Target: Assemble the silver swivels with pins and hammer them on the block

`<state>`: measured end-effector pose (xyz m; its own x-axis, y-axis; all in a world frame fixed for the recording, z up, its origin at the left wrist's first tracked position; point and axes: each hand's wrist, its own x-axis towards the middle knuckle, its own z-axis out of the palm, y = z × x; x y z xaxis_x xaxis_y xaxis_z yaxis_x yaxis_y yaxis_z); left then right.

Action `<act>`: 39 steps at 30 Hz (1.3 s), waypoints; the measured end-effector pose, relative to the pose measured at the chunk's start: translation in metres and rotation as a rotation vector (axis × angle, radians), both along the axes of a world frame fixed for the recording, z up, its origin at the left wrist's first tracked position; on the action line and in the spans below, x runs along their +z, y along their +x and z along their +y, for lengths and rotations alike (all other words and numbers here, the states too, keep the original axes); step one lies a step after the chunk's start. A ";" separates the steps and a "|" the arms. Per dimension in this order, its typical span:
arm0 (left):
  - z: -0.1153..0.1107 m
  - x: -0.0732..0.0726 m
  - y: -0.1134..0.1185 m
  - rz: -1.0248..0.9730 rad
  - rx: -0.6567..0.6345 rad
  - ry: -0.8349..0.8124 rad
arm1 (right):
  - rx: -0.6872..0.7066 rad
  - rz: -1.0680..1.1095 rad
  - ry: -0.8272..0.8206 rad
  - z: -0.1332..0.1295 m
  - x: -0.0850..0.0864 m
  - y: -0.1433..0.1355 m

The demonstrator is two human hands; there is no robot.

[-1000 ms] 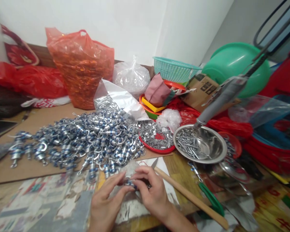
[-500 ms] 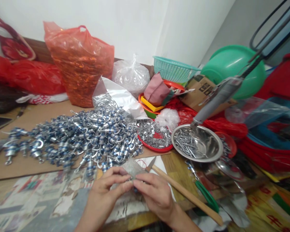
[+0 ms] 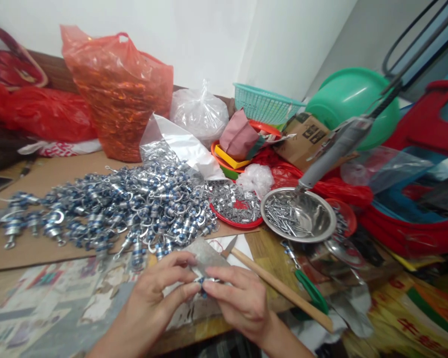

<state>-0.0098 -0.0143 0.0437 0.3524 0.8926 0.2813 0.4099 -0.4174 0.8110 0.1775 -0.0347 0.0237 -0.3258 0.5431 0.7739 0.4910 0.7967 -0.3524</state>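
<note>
Both hands meet at the front middle, fingertips pinched around a small metal fitting with a blue part [image 3: 202,282], mostly covered by the fingers. My left hand [image 3: 168,283] is closed on its left side. From the right, my right hand [image 3: 239,293] grips the same fitting between thumb and fingers. Just behind them lies a grey metal plate [image 3: 209,258], with a knife blade [image 3: 229,245] beside it. Beyond is a large heap of hook bolts with blue bands [image 3: 134,204] on cardboard.
A red tray of small metal clips [image 3: 242,223] and a steel bowl of screws [image 3: 321,226] stand behind to the right. A wooden stick [image 3: 283,293] lies beside a green-handled tool [image 3: 311,293]. A grey-handled tool [image 3: 334,149] slants above the bowl. An orange bag [image 3: 119,99] stands at the back.
The view has shifted slightly. My fingers have changed their hold a little, and more of the fitting shows between the fingertips.
</note>
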 end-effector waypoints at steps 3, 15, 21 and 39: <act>-0.002 -0.007 0.001 -0.053 0.004 0.023 | 0.008 -0.054 -0.049 -0.006 0.000 -0.001; -0.013 -0.016 0.016 -0.283 0.215 -0.363 | -0.051 0.206 -0.377 -0.014 -0.004 -0.012; -0.024 -0.039 0.014 -0.426 0.240 -0.499 | -0.108 0.173 -0.533 -0.023 -0.005 -0.017; -0.018 -0.045 0.014 -0.357 0.284 -0.334 | -0.027 0.038 -0.773 0.013 0.016 -0.017</act>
<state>0.0040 -0.0321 -0.0016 0.0204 0.9995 0.0248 0.1449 -0.0275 0.9891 0.1607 -0.0215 0.0395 -0.2850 0.9410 0.1825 0.4833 0.3055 -0.8204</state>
